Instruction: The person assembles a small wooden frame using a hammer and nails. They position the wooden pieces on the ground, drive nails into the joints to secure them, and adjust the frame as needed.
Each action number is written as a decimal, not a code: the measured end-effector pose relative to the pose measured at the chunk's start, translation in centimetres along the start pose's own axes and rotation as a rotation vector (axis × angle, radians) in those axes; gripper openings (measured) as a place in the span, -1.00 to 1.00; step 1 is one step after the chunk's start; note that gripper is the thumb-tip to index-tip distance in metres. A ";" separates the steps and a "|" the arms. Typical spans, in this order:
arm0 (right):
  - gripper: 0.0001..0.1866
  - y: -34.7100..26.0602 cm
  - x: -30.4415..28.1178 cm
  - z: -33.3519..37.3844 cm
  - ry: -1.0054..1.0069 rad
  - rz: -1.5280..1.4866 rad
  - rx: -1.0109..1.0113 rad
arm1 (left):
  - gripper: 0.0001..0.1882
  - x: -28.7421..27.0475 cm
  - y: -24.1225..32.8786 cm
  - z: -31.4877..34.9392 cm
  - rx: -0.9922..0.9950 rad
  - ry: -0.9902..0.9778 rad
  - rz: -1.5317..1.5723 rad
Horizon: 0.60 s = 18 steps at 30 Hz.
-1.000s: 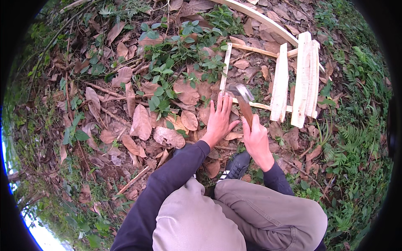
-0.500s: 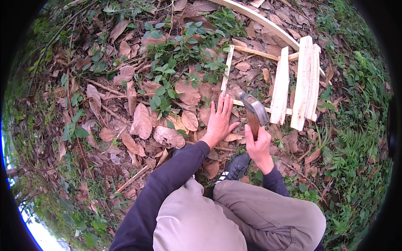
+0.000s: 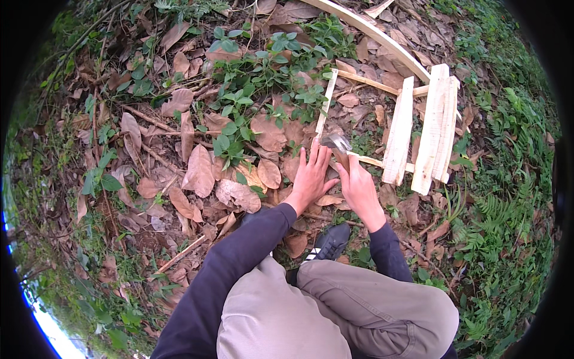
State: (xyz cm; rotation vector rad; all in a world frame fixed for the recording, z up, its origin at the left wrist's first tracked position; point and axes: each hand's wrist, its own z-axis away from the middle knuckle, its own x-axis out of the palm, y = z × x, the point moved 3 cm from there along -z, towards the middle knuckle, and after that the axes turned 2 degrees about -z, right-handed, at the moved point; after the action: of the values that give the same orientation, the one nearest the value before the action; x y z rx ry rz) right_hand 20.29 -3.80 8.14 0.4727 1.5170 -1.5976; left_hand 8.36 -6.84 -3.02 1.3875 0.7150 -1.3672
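A claw hammer (image 3: 341,157) is in my right hand (image 3: 362,192), whose fingers wrap round its wooden handle. Its metal head is down at the near left corner of a pale wooden frame, next to my left fingertips. My left hand (image 3: 310,180) lies stretched out, fingertips touching the near end of a thin wooden strip (image 3: 326,103) that forms the frame's left side. Whether a nail is there is hidden. Wider slats, one narrow (image 3: 399,133) and one broad (image 3: 433,122), lie across the frame's right part.
A long curved-looking wooden board (image 3: 373,33) runs behind the frame. Brown dry leaves (image 3: 199,170) and leafy green plants (image 3: 239,102) cover the ground. Ferns (image 3: 499,206) grow at the right. My dark shoe (image 3: 330,240) and bent knee are close below my hands.
The hammer has swung down and left, from raised beside the frame to its corner. My right hand moved with it, while my left hand stays at nearly the same place.
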 end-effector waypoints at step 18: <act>-0.70 2.0 2.5 0.3 -0.020 0.102 0.013 | 0.08 -1.2 0.2 -0.1 0.007 -0.089 -0.128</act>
State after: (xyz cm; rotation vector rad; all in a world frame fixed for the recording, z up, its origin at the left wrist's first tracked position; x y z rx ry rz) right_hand 20.53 -4.67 5.04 0.5317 1.4453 -1.5302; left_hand 8.36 -6.56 -1.83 1.2962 0.7513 -1.5226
